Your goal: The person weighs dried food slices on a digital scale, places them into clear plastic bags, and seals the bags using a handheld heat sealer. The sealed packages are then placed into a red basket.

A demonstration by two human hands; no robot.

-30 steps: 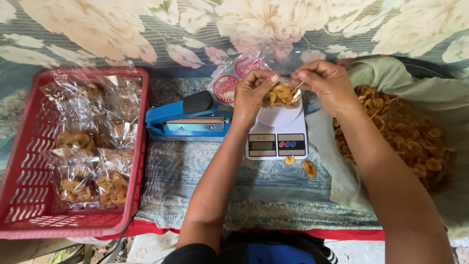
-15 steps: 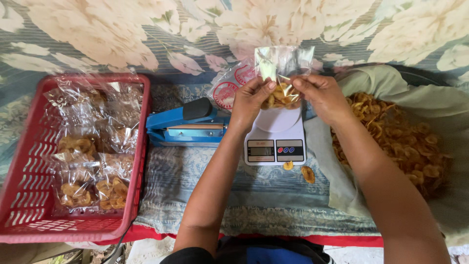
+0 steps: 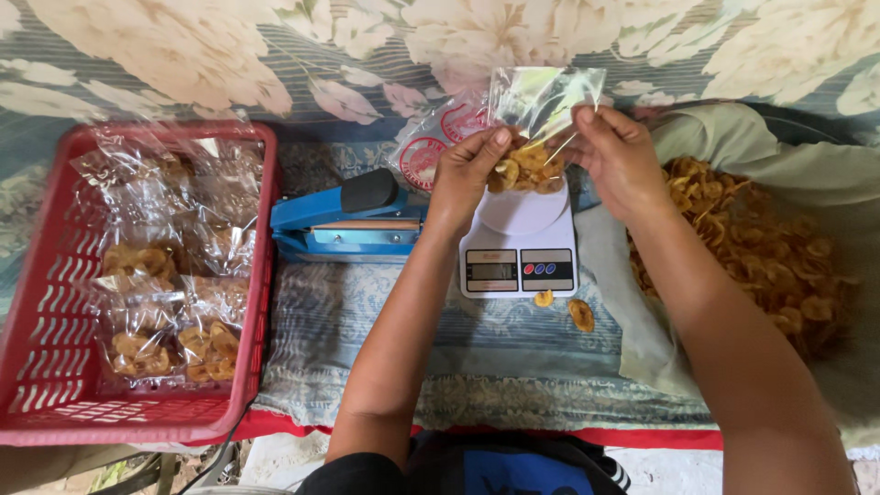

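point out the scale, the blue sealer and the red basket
scale (image 3: 520, 269): head view, on its front panel by the display
blue sealer (image 3: 341, 225): head view, on its body
red basket (image 3: 261, 275): head view, on its right wall

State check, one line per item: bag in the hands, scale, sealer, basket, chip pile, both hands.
clear bag: part-filled with chips, top unsealed, held above the scale
digital scale: platform bare, display unreadable
blue heat sealer: arm down, nothing in it
red basket: holds several filled chip packets
chip pile: loose on cloth
stray chips: two, beside the scale
left hand: pinching the bag
right hand: pinching the bag
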